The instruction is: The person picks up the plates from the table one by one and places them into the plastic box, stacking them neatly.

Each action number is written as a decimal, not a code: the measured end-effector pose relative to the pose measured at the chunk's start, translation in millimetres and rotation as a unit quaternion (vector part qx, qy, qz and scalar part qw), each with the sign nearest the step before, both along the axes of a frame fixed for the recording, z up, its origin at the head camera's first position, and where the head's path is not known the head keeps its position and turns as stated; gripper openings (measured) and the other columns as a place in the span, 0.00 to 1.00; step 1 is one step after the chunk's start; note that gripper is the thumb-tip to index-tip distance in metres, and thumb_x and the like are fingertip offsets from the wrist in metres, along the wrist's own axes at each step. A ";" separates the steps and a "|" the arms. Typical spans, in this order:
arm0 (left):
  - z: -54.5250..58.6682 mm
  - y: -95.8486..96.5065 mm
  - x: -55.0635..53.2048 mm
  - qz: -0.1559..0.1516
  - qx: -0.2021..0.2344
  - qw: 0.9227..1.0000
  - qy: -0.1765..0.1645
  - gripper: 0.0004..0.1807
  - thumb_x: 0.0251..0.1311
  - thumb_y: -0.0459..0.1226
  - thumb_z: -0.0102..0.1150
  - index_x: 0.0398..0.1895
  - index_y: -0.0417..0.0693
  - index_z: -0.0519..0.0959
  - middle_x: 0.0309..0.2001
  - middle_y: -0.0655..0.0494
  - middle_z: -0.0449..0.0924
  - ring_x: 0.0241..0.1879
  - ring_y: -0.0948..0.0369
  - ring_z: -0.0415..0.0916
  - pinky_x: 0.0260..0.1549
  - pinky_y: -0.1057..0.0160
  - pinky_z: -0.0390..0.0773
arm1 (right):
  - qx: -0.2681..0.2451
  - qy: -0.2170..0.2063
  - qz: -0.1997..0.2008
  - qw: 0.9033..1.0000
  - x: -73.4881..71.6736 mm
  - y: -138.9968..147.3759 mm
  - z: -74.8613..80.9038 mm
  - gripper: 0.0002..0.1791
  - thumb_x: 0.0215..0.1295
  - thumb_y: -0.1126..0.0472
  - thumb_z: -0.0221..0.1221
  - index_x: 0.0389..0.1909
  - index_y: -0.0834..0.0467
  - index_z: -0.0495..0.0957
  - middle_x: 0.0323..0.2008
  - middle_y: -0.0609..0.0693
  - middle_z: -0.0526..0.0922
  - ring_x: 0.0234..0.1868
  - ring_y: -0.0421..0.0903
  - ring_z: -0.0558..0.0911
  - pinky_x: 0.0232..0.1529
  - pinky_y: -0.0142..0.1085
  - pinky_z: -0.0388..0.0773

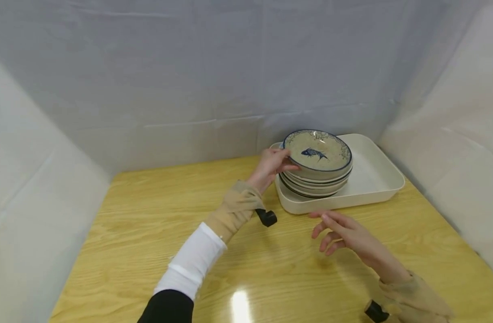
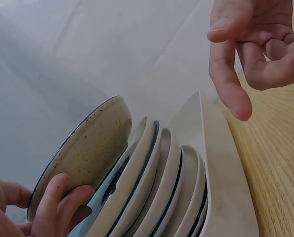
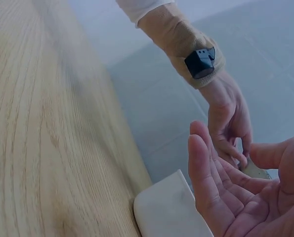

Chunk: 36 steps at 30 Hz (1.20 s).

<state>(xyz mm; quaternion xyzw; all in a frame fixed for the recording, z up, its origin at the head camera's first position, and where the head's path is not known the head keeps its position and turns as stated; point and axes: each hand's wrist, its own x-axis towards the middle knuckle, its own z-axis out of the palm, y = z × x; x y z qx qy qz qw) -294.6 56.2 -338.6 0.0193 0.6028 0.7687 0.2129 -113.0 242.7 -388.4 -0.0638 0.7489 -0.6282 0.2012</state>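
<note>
With thumb above and fingers beneath, my left hand (image 1: 272,165) pinches the near-left rim of the top plate (image 1: 331,150), a shallow, blue-rimmed one with a dark blue fish drawn in its middle. In the left wrist view this plate (image 2: 95,140) is tilted up, its far side apart from the stack (image 2: 151,168) of several similar plates below. That stack stands at the left end of a white tray (image 1: 375,166). My right hand (image 1: 341,231) hovers over the table just in front of the tray, fingers loosely bent, holding nothing.
The wooden table (image 1: 169,211) stretches left and forward of the tray. White sheeting (image 1: 181,80) rises behind the table and on both sides, close to the tray's back. Each wrist carries a small black camera (image 1: 266,217) on a beige band.
</note>
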 end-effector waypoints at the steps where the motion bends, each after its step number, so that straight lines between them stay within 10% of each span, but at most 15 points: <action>1: -0.6 0.3 -0.3 -0.001 -0.002 1.000 0.000 0.15 0.72 0.27 0.49 0.51 0.20 0.78 0.52 0.26 0.79 0.20 0.62 0.82 0.39 0.64 0.88 | -0.001 -0.001 0.001 1.000 0.4 -0.4 -0.5 0.30 0.84 0.48 0.40 0.72 0.67 0.61 0.44 0.55 0.82 0.34 0.48 0.86 0.36 0.44 0.88; 11: -7.4 -1.2 -3.6 -0.006 -0.020 0.999 0.024 0.12 0.72 0.28 0.50 0.31 0.29 0.78 0.27 0.47 0.81 0.19 0.61 0.82 0.37 0.63 0.88 | -0.018 -0.014 0.010 1.000 4.8 -1.9 -3.9 0.30 0.84 0.48 0.41 0.72 0.68 0.60 0.44 0.55 0.82 0.33 0.47 0.86 0.34 0.42 0.88; 21: -8.9 -1.8 -6.0 -0.004 -0.086 0.989 0.122 0.15 0.73 0.30 0.54 0.52 0.22 0.80 0.45 0.28 0.82 0.21 0.63 0.83 0.38 0.63 0.88 | -0.025 -0.014 0.012 1.000 5.5 1.0 -7.0 0.30 0.84 0.48 0.41 0.72 0.67 0.61 0.43 0.55 0.82 0.33 0.47 0.86 0.34 0.41 0.88; 24: -9.4 -2.2 -6.0 -0.003 -0.142 0.977 0.160 0.13 0.71 0.34 0.60 0.44 0.28 0.84 0.38 0.33 0.86 0.25 0.58 0.87 0.31 0.69 0.85 | -0.028 -0.016 0.014 0.999 6.4 0.6 -7.7 0.29 0.84 0.49 0.41 0.72 0.67 0.62 0.43 0.54 0.82 0.33 0.46 0.86 0.34 0.40 0.88; 30: -3.7 -3.3 -6.9 0.000 -0.288 0.929 0.231 0.21 0.66 0.44 0.67 0.17 0.47 0.74 0.23 0.47 0.87 0.27 0.57 0.87 0.14 0.70 0.52 | -0.027 -0.017 0.014 0.999 6.8 0.3 -8.9 0.29 0.84 0.49 0.41 0.71 0.66 0.62 0.43 0.54 0.82 0.33 0.46 0.86 0.33 0.40 0.88; 36: -0.6 -5.2 -7.8 -0.012 -0.313 0.919 0.238 0.14 0.68 0.45 0.65 0.33 0.43 0.85 0.24 0.50 0.87 0.28 0.58 0.88 0.16 0.71 0.58 | -0.024 -0.019 0.013 0.999 6.5 0.8 -10.5 0.29 0.84 0.48 0.41 0.71 0.66 0.62 0.43 0.54 0.82 0.33 0.46 0.86 0.33 0.39 0.87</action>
